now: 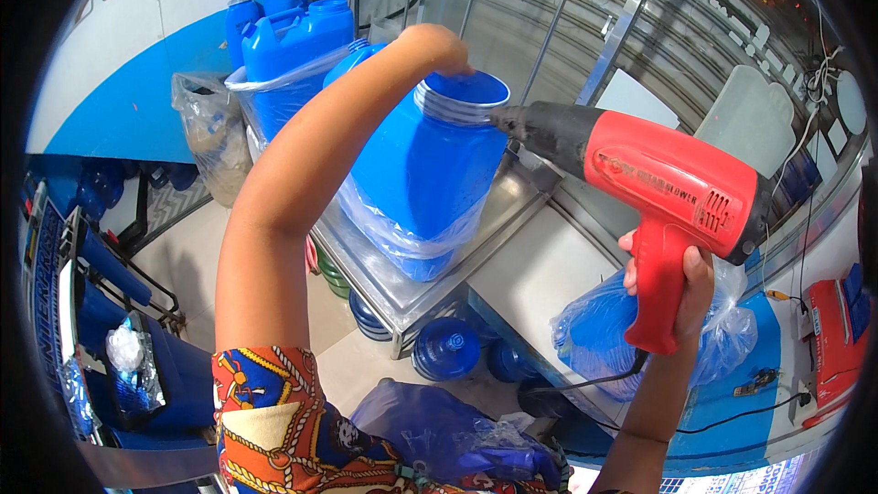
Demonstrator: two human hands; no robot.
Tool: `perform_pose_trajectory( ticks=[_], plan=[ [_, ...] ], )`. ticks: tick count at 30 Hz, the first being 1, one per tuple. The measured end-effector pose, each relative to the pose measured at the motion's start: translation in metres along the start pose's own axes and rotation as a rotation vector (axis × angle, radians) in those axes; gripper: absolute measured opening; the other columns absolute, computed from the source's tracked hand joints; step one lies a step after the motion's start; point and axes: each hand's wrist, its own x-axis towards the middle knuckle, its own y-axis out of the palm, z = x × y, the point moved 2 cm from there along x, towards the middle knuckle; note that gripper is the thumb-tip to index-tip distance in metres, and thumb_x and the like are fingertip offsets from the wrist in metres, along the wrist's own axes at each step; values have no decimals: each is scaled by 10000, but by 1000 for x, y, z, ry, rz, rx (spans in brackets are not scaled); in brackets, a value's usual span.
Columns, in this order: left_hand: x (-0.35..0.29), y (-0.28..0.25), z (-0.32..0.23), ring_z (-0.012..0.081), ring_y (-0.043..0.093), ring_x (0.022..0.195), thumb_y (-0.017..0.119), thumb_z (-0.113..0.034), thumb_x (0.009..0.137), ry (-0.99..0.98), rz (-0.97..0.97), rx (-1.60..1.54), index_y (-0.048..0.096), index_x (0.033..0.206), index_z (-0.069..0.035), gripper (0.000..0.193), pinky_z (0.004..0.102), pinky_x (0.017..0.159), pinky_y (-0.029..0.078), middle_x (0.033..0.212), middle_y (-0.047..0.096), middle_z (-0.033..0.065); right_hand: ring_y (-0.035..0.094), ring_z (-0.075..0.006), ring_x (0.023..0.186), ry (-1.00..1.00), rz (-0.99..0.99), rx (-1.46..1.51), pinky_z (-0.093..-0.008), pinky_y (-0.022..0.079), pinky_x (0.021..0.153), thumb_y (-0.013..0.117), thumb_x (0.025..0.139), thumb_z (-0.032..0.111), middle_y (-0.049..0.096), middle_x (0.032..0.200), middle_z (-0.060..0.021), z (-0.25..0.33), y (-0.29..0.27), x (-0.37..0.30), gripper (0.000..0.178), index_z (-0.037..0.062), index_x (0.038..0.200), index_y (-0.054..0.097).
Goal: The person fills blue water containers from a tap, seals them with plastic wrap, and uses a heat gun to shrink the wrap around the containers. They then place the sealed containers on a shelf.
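Observation:
A red heat gun (pixel 677 183) with a black nozzle is in my right hand (pixel 690 284), which is wrapped around its handle. Its nozzle tip is right beside the ribbed neck of a large blue plastic jug (pixel 412 174). The jug stands uncapped on a metal table (pixel 384 288), with clear plastic film around its lower part. My left arm reaches across to the jug's mouth. There my left hand (pixel 439 48) is bent down at the rim, its fingers curled and mostly hidden.
More blue jugs (pixel 297 41) stand in a bin at the back left, beside a clear plastic bag (pixel 210 123). Round blue water bottles (pixel 445 348) sit under the table. A bagged blue bundle (pixel 604 329) lies at right. The gun's cord (pixel 594 382) trails below; a red case (pixel 834 334) is far right.

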Motion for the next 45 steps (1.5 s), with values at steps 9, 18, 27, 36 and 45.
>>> perform_pose_trajectory(
  ticks=[9, 18, 27, 36, 45],
  plan=[
    [0, 15, 7, 345, 595, 1108, 546, -440, 900, 395, -303, -259, 677, 1150, -108, 436, 430, 910, 488, 1164, 644, 171, 576, -188, 542, 53, -6, 76, -265, 468, 446, 435, 940, 443, 639, 894, -223, -17, -12, 4, 589, -114, 1112, 512],
    [-20, 22, 4, 361, 649, 975, 512, -396, 927, 427, -531, -335, 689, 1048, -16, 436, 435, 872, 506, 1032, 676, 215, 578, -202, 521, -2, -135, -58, -283, 482, 451, 495, 923, 442, 633, 884, -255, -17, -13, -1, 589, -116, 1113, 504],
    [0, 20, 15, 363, 633, 1016, 496, -388, 932, 144, -442, -12, 662, 1128, -53, 422, 453, 883, 495, 1091, 653, 228, 592, -212, 542, -32, -14, 40, -290, 483, 453, 492, 934, 440, 635, 899, -263, -21, -9, -7, 589, -110, 1146, 494],
    [-11, 16, 35, 353, 668, 904, 448, -308, 941, -152, -109, -463, 657, 994, 28, 399, 433, 788, 533, 1038, 664, 227, 590, -219, 527, -59, 42, 84, -292, 470, 431, 464, 936, 500, 631, 894, -273, -17, -2, -14, 637, -109, 1118, 501],
    [-66, 64, 41, 259, 682, 689, 442, -264, 932, 24, -803, -928, 644, 1106, 14, 385, 321, 679, 506, 774, 691, 194, 588, -207, 541, -44, -90, -30, -284, 478, 450, 482, 939, 456, 630, 877, -275, -4, -3, -5, 600, -119, 1110, 506]
  ],
)
